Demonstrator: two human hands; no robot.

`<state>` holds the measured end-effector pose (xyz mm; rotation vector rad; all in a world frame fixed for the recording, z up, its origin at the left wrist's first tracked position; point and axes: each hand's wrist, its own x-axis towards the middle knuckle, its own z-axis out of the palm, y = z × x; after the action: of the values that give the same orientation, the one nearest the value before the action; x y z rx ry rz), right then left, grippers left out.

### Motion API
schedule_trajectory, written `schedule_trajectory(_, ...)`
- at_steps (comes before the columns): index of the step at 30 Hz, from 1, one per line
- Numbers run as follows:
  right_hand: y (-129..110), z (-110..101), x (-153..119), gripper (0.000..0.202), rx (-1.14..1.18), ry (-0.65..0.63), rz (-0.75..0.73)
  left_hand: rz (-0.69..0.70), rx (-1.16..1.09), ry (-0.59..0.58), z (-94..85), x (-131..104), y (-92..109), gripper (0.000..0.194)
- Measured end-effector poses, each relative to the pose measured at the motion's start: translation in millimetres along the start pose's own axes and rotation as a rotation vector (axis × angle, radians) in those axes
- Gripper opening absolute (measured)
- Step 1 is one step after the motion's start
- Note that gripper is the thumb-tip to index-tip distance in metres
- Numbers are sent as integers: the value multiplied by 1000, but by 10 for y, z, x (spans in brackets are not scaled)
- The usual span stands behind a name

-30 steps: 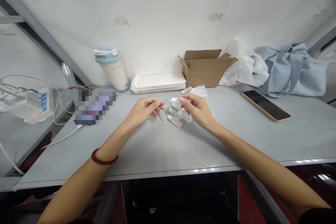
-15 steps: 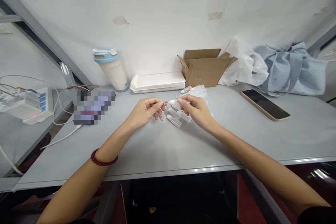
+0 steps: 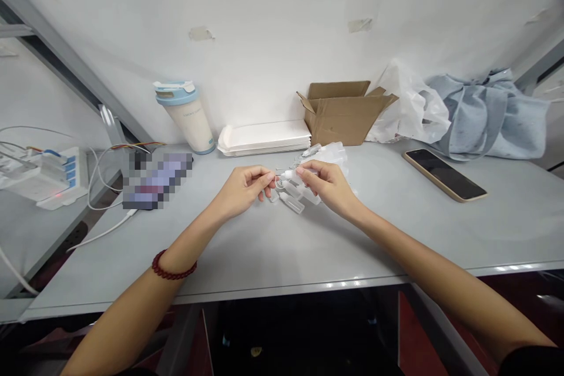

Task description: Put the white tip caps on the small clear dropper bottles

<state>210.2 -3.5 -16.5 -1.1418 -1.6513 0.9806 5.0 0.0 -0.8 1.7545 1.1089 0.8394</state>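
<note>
My right hand (image 3: 326, 183) pinches a small squeeze bottle with a white tip (image 3: 287, 175), held sideways so that the tip points left; my fingers cover most of its body. Facing it, my left hand (image 3: 250, 187) has thumb and forefinger closed on a thin metal pin (image 3: 277, 175) at the end of that tip. Whether the pin is joined to the tip is too small to tell. Just below, a clear little bottle with a white top (image 3: 291, 202) lies on the table. Several more clear bottles (image 3: 332, 153) lie heaped behind and under my right hand.
Behind the bottles stand an open cardboard box (image 3: 348, 120) and a stack of white flat boxes (image 3: 264, 138). A blue-lidded cup (image 3: 189, 117) and a blurred-out phone (image 3: 158, 182) are at left. A phone (image 3: 445, 175), plastic bag (image 3: 409, 106) and blue cloth bag (image 3: 497, 117) occupy the right.
The bottle in my right hand has shifted slightly, its tip now a little lower and in line with the pin at my left fingertips. Both hands keep nearly the same place.
</note>
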Motion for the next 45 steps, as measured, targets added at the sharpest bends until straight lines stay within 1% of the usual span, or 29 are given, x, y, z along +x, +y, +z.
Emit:
schedule_trajectory(7, -6, -21, -1, 35, -90, -69, -2, 10, 91, -70, -24, -16, -31, 25)
schedule_trajectory(10, 1, -19, -10, 37, -105, -89, 3, 11, 114, -82, -25, -21, -33, 25)
schedule_trajectory(21, 64, 16, -29, 34, -136, -96, -1, 10, 139, -100, -7, -18, -58, 26)
schedule_trajectory(27, 48, 35, -42, 33, -132, -101, -6, 9, 142, -105, 0, -24, -36, 27)
schedule_trajectory(30, 22, 37, -56, 33, -135, -117, -6, 10, 133, -113, -27, -20, -13, 27)
schedule_trajectory(34, 1, 59, -66, 33, -96, -127, -2, 2, 112, -142, -108, -3, 15, 29)
schedule_trajectory(39, -3, 114, -82, 33, -39, -114, 15, -25, 116, -83, -198, 1, 54, 30)
schedule_trajectory(43, -1, 130, -92, 32, -39, -89, 13, -42, 163, -140, -199, -8, 55, 27)
schedule_trajectory(45, 3, 128, -96, 32, -50, -92, 5, -40, 154, -147, -182, -8, 40, 27)
